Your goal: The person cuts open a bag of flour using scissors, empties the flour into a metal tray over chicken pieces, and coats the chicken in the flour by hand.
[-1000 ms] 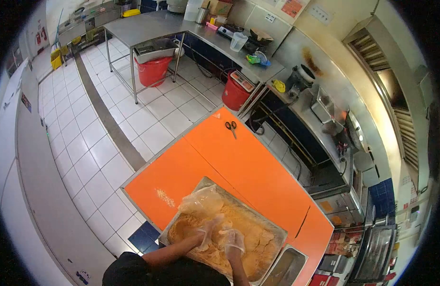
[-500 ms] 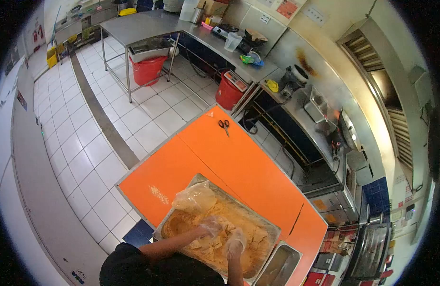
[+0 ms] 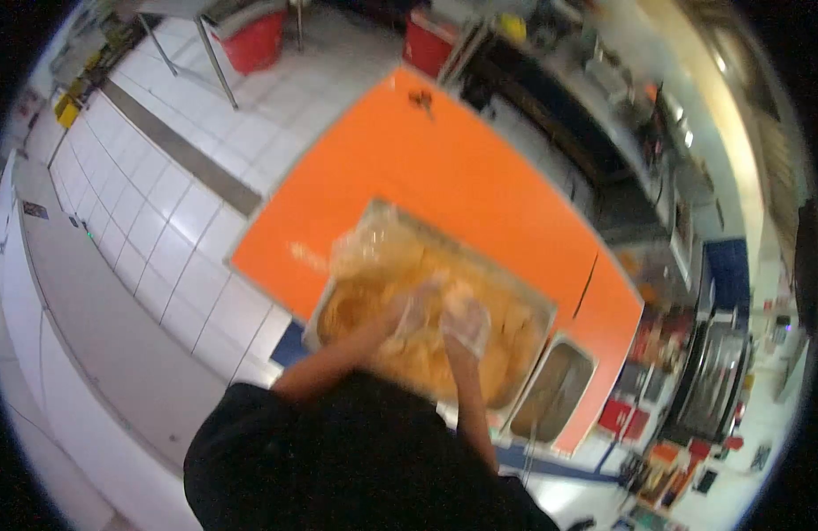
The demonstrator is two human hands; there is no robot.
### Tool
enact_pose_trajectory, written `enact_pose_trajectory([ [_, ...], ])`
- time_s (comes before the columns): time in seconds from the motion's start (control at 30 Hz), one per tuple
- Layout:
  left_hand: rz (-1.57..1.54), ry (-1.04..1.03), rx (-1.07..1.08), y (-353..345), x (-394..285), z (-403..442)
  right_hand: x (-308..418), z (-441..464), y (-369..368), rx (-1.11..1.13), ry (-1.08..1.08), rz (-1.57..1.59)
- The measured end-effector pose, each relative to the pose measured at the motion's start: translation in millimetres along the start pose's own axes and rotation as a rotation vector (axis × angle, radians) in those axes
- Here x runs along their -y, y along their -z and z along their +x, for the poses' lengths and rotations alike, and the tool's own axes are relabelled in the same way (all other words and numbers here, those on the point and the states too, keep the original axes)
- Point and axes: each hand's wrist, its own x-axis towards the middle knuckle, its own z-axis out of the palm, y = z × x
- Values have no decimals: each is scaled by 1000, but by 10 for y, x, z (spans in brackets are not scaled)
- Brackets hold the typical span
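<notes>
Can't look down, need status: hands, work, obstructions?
Gloved left hand and right hand at yellow-orange powder in rectangular metal tray; grips blurred. Clear plastic bag at tray's far-left corner.

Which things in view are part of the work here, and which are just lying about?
In the work:
- left hand and right hand, gloved
- large tray
- tan powder
- clear bag in it, probably

Apparently lying about:
- scissors
- red buckets

Unclear: smaller pan beside the tray.
</notes>
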Motion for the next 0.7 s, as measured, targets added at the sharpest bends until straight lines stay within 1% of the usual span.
enact_pose_trajectory([
  [0.03,51,149,-97,-204,-238,-60,69,59,113,-9,71,197],
  [0.1,38,353,-241,-442,-608,-106,502,361,519,417,-333,209],
  [0.13,34,387,-243,-311,-439,-86,415,281,465,436,-362,212],
  [0.2,-82,382,-151,129,-139,-113,140,109,211,110,7,-36],
  [0.23,-72,400,-148,93,-273,-207,-47,19,-97,-14,-150,222],
  [0.27,29,391,-187,-55,-528,-348,-206,-25,-362,-144,-311,479],
  [0.3,131,391,-225,-164,-682,-506,-269,31,-413,13,-271,368],
  [0.33,149,422,-223,-177,-737,-627,-308,130,-483,166,-229,263],
  [0.4,-231,397,-321,-152,-824,-828,-281,186,-1028,153,-501,1296],
  [0.43,-209,426,-331,-124,-828,-891,-213,183,-1097,136,-533,1313],
  [0.5,-215,414,-428,-74,-847,-982,-57,211,-1097,353,46,188],
  [0.53,-200,442,-439,-69,-853,-1059,64,201,-1082,358,17,206],
  [0.6,-270,432,-523,-128,-915,-1056,190,327,-1022,-25,97,-74],
  [0.63,-258,442,-516,-141,-918,-1079,219,341,-957,-30,82,-78],
  [0.7,-285,385,-454,-166,-960,-1044,263,370,-781,281,-117,-57],
])
